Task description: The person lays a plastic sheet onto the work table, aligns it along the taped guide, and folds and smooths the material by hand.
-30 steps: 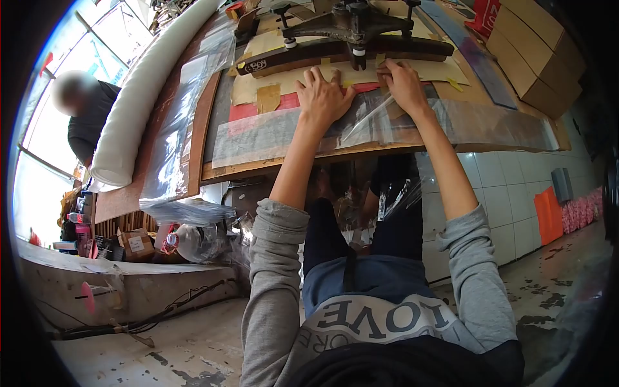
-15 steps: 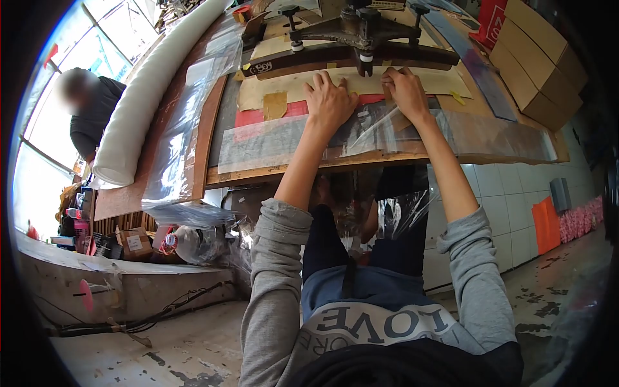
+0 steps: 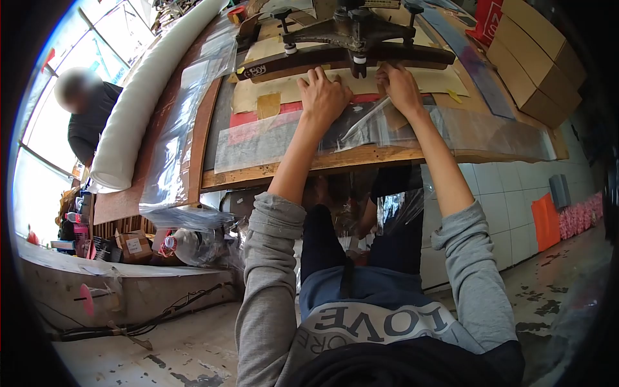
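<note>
My left hand [image 3: 324,97] lies with its fingers spread on the beige board [image 3: 284,87], just in front of the dark press bar [image 3: 284,64]. To its right, my right hand [image 3: 401,88] has its fingers curled together close to the bar. A clear plastic film [image 3: 258,143] runs along the front edge of the table, and a fold of it rises to my right hand, which appears to pinch it; the fingertips are partly hidden. A red strip [image 3: 247,118] shows under the board's near edge. A brown tape patch [image 3: 269,106] is on the board.
Above the bar sits a black metal bracket [image 3: 354,33] with knobs. A large white roll [image 3: 122,138] and clear sheeting [image 3: 171,142] lie on the left. Cardboard boxes [image 3: 532,64] stand at the right. Another person [image 3: 93,116] is at the far left.
My right hand's fingers have shifted slightly toward the bar, and the film fold beneath them looks tighter and straighter. My left hand stays nearly in place. The view has shifted a little.
</note>
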`<act>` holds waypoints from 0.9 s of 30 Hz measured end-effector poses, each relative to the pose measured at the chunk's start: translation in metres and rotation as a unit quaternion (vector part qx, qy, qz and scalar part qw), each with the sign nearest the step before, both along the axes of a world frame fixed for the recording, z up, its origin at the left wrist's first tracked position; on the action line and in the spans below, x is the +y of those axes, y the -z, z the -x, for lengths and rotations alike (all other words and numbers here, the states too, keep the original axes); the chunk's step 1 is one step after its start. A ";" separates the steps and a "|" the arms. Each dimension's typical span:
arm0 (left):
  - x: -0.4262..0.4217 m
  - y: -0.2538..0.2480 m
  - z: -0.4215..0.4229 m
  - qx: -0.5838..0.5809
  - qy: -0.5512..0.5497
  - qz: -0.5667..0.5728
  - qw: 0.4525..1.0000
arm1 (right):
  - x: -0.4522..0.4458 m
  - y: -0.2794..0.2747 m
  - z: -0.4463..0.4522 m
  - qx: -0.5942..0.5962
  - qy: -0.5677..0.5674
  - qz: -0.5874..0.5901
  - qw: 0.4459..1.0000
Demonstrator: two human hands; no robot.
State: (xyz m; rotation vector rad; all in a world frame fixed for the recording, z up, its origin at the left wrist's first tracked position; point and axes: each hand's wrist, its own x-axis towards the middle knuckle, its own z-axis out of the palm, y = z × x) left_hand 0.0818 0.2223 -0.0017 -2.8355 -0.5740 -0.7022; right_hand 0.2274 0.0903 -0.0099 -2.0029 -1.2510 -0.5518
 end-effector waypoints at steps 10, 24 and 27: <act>0.003 0.002 -0.001 0.002 -0.004 0.007 1.000 | 0.002 0.004 -0.005 0.019 -0.009 -0.002 1.000; -0.003 0.000 0.003 -0.012 -0.009 0.035 0.999 | -0.002 -0.002 0.000 0.009 -0.022 0.021 1.000; -0.006 -0.002 0.004 -0.006 -0.014 0.034 0.999 | -0.004 -0.003 0.002 -0.002 -0.019 0.029 0.999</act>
